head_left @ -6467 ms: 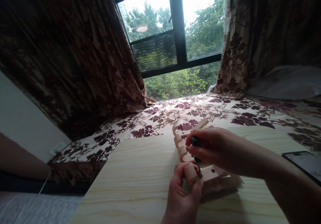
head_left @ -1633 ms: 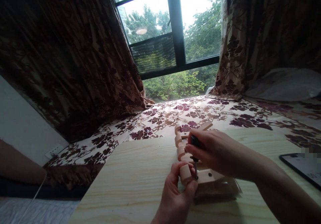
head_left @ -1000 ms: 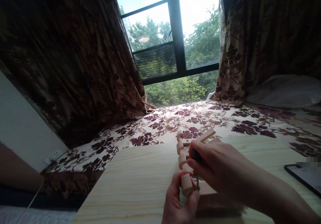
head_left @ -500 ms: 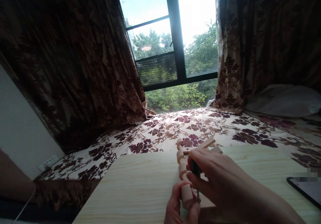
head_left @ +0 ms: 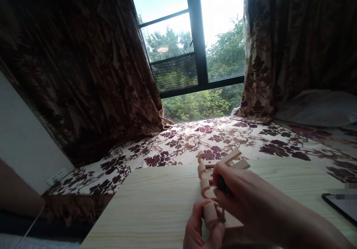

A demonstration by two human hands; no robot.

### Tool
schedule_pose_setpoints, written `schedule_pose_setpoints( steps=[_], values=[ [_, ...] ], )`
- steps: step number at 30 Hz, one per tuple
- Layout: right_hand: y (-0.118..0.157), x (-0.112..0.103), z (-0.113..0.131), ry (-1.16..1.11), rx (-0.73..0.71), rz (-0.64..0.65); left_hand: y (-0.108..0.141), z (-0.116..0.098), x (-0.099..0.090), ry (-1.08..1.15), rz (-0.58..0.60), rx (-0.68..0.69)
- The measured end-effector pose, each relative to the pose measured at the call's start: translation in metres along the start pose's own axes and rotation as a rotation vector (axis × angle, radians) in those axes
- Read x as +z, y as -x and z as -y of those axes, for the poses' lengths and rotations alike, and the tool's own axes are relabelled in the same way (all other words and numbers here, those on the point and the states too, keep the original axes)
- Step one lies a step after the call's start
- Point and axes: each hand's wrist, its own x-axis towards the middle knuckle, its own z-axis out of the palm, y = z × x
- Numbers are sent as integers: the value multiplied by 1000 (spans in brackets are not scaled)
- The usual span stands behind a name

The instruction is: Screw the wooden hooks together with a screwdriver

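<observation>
A wooden assembly [head_left: 205,187] with several rounded hook-like ends and slanted sticks lies on the pale wooden board. My left hand [head_left: 202,228] pinches the nearest rounded wooden piece [head_left: 210,214] at the bottom centre. Above and to the right, my right hand [head_left: 237,191] is closed round the dark handle of a screwdriver [head_left: 222,186]. The thin metal shaft points down beside the rounded piece, close to my left fingertips. Its tip is hard to make out, and my right hand hides part of the assembly.
The wooden board [head_left: 145,200] spans the foreground, with a dark-edged phone [head_left: 341,208] at its right. Beyond it lies a floral cloth [head_left: 184,141] below the window [head_left: 196,40]. Patterned curtains hang on both sides, and a socket strip [head_left: 57,176] is at left.
The view has shifted slightly. Both hands appear a little further right, still holding the rounded piece and the screwdriver. More of the slanted sticks shows above my right hand.
</observation>
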Motion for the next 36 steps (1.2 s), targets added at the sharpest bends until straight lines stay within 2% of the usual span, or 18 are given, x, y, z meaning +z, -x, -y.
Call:
schedule_pose_setpoints(
  steps=[3,7,12,17,22,27,33,36],
  values=[
    [2,-5,-5,15,-3,-6,1,-11,-1,-65,47,-19],
    [3,-11,-2,-4,-85,-28,1,-26,5,-77,-26,-3],
    [-4,-6,11,-83,-187,35,0,-32,9,-110,-13,5],
    [-12,1,9,111,-57,-109,1,-30,9,-84,-3,21],
    [-8,-4,8,27,-169,-26,2,-31,10,-78,-17,-13],
    [-12,-4,5,142,-13,-96,2,-34,13,-92,-40,0],
    [-4,-5,3,-13,-125,-29,1,-32,12,-86,-56,4],
    [-5,-4,2,21,-88,-45,1,-30,9,-110,-30,33]
  ],
)
